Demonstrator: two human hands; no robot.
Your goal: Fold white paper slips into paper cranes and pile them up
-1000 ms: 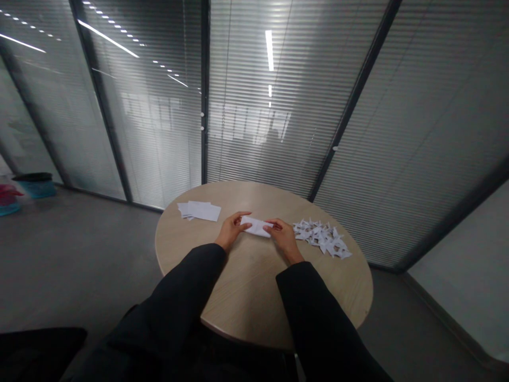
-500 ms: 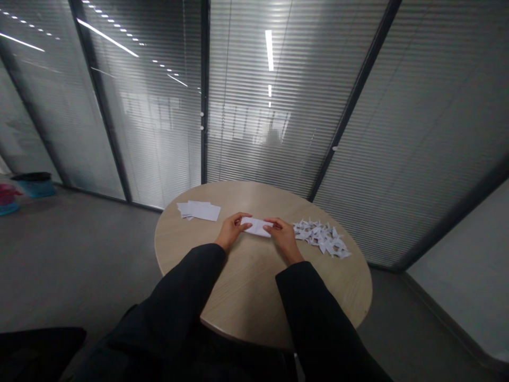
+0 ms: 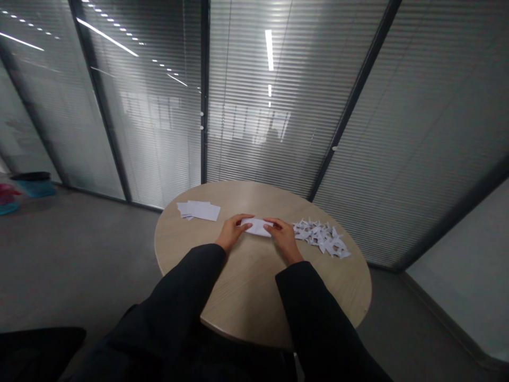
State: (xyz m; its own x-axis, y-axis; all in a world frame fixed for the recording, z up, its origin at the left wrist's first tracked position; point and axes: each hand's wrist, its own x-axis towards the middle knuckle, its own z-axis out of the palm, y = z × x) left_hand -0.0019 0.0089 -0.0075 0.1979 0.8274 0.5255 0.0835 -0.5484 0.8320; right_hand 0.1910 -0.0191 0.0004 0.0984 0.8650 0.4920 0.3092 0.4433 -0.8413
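Observation:
Between my two hands is a small white sheet of paper point(image 3: 257, 227), held level just over the middle of the round table. My left hand point(image 3: 234, 231) pinches its left end, thumb on the near side and fingers behind. At the right end, my right hand point(image 3: 281, 235) grips it the same way. The sheet bows slightly along its near edge; whether it has a fold is hard to make out. Right of my right hand lies a heap of pointed folded paper pieces point(image 3: 321, 237). Flat white paper slips point(image 3: 203, 210) lie overlapped beyond my left hand.
The round wooden table point(image 3: 246, 297) stands close to a glass partition with blinds point(image 3: 254, 154). A blue bin point(image 3: 35, 185) sits on the floor at the far left, with a red item point(image 3: 7, 193) beside it. A dark object point(image 3: 40, 345) fills the lower left corner.
The paper bows a little more between my fingers than before. Both hands stay in nearly the same place, and the slips and the heap lie as they were.

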